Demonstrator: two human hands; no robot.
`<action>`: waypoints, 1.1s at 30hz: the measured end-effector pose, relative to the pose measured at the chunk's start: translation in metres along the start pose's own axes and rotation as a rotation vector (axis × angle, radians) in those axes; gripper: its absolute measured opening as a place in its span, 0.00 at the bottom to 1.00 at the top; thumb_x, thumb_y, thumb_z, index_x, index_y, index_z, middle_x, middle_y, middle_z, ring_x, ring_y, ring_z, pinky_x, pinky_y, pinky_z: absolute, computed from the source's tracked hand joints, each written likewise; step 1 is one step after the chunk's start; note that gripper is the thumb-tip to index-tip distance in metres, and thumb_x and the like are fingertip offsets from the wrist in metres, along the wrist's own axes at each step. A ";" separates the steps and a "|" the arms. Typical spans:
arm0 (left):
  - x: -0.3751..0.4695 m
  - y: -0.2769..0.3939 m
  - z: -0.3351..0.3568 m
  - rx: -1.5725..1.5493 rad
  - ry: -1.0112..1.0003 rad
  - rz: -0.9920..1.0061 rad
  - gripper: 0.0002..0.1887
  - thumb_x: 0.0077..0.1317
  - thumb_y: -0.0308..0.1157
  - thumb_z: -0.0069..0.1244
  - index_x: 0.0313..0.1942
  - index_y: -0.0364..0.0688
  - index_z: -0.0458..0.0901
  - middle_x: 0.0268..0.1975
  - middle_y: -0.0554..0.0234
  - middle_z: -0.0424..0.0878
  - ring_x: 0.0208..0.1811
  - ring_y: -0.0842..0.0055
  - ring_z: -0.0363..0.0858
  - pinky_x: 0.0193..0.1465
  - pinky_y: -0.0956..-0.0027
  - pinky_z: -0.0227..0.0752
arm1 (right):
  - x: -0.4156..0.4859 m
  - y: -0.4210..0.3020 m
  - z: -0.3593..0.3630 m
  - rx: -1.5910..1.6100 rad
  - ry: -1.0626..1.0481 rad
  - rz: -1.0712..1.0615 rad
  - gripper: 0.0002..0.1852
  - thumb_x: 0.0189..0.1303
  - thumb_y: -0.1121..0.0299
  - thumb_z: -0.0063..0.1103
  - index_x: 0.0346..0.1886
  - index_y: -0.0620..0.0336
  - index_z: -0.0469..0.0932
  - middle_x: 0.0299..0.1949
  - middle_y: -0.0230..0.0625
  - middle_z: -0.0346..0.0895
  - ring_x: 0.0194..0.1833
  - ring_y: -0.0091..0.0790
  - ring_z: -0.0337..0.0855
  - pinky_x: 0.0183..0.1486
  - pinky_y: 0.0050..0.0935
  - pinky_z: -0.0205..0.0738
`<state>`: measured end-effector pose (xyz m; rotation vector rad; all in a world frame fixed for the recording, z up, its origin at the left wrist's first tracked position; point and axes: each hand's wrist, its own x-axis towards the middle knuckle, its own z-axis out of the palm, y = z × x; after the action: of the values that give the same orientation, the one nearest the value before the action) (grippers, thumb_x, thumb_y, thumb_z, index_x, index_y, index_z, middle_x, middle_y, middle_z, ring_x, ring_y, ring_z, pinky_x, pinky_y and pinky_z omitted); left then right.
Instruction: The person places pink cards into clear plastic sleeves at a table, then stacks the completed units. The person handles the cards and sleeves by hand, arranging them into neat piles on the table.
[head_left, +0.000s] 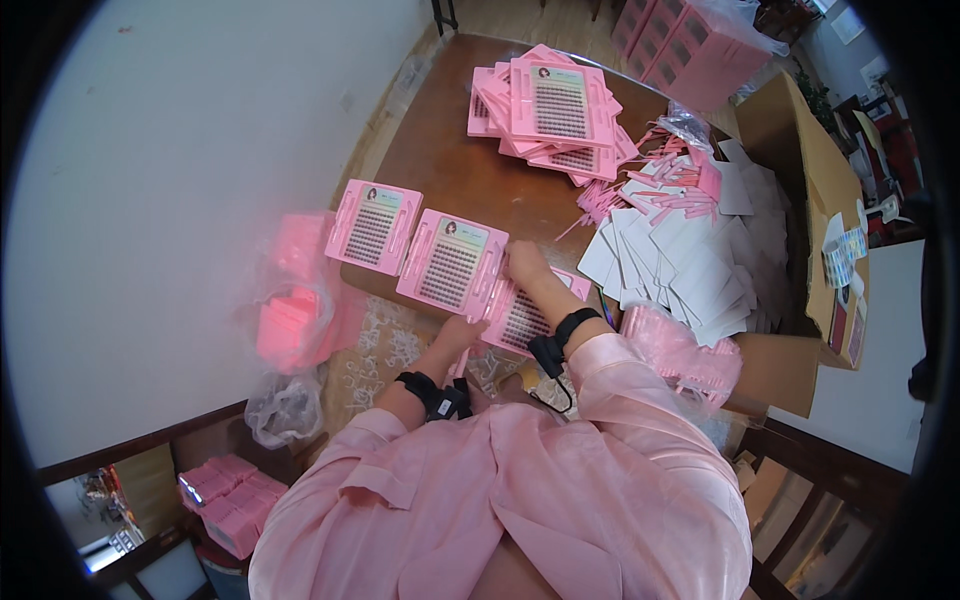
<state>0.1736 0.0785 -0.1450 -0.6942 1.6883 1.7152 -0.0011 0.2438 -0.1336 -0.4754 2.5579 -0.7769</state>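
Note:
Three pink eyelash trays with rows of dark lash clusters lie side by side along the near table edge: a left tray (373, 227), a middle tray (452, 260) and a right tray (517, 324). My left hand (453, 339) is at the near corner between the middle and right trays. A slim pink stick (460, 364) shows below its fingers and seems to be held there. Over the upper left part of the right tray reaches my right hand (529, 264), its fingertips at the slotted side. Whether they grip anything is hidden.
A stack of similar trays (561, 105) stands farther back on the brown table (427, 142). To the right lie pink applicators (675, 187), white cards (675, 262) and an open cardboard box (787, 142). Bagged pink items (292, 322) hang at the left edge.

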 end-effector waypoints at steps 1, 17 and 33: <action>-0.005 0.007 -0.003 -0.034 -0.048 -0.015 0.20 0.70 0.42 0.57 0.42 0.29 0.82 0.30 0.53 0.85 0.24 0.70 0.84 0.26 0.68 0.78 | 0.002 -0.002 -0.003 -0.010 -0.036 0.034 0.09 0.44 0.74 0.75 0.30 0.63 0.84 0.29 0.48 0.85 0.32 0.47 0.88 0.39 0.42 0.81; 0.056 0.130 -0.049 0.758 0.004 0.427 0.19 0.62 0.47 0.60 0.37 0.36 0.86 0.34 0.47 0.87 0.38 0.51 0.85 0.44 0.52 0.78 | -0.068 -0.070 -0.011 0.041 -0.009 0.689 0.24 0.44 0.44 0.79 0.34 0.54 0.88 0.34 0.43 0.87 0.39 0.48 0.88 0.45 0.42 0.81; 0.080 0.163 -0.009 1.194 -0.112 0.353 0.21 0.55 0.46 0.69 0.43 0.41 0.87 0.45 0.48 0.89 0.49 0.55 0.87 0.50 0.55 0.81 | -0.071 -0.029 0.027 0.027 -0.004 0.524 0.20 0.40 0.52 0.80 0.27 0.58 0.86 0.29 0.48 0.85 0.35 0.52 0.86 0.42 0.45 0.80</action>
<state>-0.0017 0.0781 -0.0956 0.2655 2.3828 0.6166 0.0779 0.2403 -0.1160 0.2030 2.4914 -0.6085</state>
